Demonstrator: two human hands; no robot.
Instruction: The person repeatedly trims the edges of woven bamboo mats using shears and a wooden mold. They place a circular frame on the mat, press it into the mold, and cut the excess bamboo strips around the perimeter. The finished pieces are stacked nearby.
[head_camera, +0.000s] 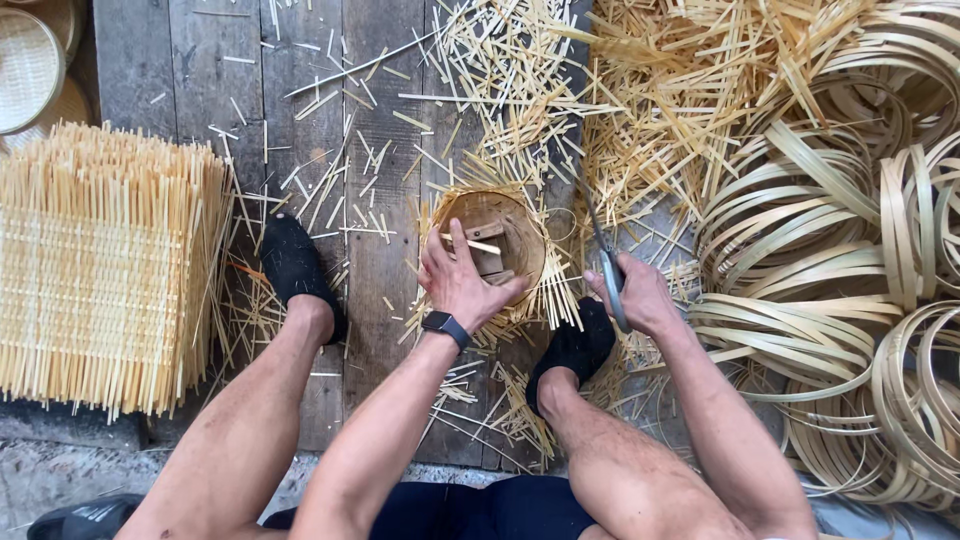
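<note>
Nearest me, left hand (458, 285) grips the round bamboo basket (492, 240) rim, right hand (640, 297) clamps shears (606, 262); I judge steadying the rim before trimming advisable.

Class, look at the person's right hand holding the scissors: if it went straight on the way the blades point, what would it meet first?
The right hand points its grey metal scissors up the picture; first in line is probably the loose heap of pale bamboo strips, though depth is unclear.
</note>
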